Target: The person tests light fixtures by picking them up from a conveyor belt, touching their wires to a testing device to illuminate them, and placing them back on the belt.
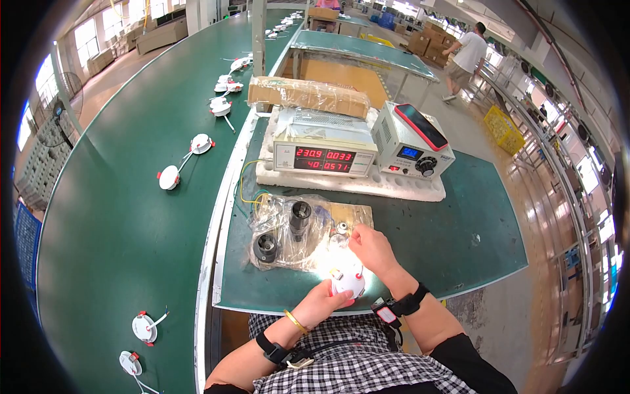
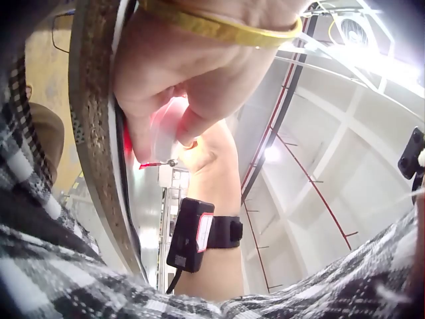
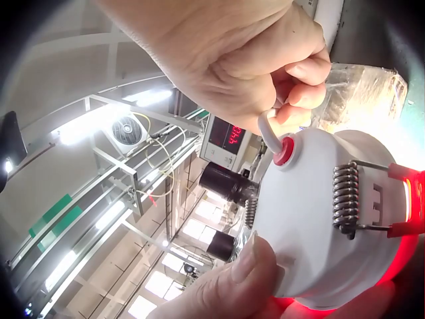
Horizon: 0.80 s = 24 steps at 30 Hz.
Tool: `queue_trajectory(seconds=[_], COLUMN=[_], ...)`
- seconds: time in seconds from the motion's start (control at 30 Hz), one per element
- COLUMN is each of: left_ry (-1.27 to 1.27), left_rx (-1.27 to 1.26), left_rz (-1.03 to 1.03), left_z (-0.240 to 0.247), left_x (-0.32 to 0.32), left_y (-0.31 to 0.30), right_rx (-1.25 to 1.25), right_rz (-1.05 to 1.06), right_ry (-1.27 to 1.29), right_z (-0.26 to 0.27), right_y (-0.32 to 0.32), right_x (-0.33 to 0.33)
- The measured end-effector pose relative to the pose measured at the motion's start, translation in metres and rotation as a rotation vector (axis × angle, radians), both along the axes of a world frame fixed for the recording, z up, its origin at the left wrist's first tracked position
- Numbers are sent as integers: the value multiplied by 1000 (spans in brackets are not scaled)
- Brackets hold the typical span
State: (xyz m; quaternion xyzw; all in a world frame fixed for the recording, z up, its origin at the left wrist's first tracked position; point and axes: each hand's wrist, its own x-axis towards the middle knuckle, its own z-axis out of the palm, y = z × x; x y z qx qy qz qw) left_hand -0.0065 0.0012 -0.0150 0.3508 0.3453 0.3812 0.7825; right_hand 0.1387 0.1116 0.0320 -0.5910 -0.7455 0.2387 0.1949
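Note:
A round white downlight (image 1: 348, 282) glows brightly at the table's front edge. My left hand (image 1: 318, 302) grips it around the sides, with the thumb on its white housing in the right wrist view. A coiled metal spring clip (image 3: 346, 199) with red sleeves shows on that housing. From a red grommet (image 3: 284, 151) comes a white cable (image 3: 267, 129), which the curled fingers of my right hand (image 1: 374, 251) pinch close to a wooden test board (image 1: 357, 213). The cable's far end is hidden by glare and fingers.
Two black sockets (image 1: 300, 217) stand on the plastic-wrapped board. Behind it, a power meter (image 1: 325, 159) with red digits and a grey power supply (image 1: 413, 148) sit on white foam (image 1: 275, 175). Several more downlights (image 1: 146, 327) lie along the green conveyor belt (image 1: 118, 249) at left.

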Motion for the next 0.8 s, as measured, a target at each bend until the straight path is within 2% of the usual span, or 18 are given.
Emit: queue_trajectory(seconds=[0.33, 0.8], left_ry=[115, 31], left_rx=[-40, -2], left_rz=[-2, -3], left_z=[4, 2], left_x=[0, 1], left_y=[0, 1], right_rx=[7, -11], right_rz=[4, 9], right_ry=[2, 0], right_z=[1, 2], right_y=[0, 0], right_x=[-1, -1])
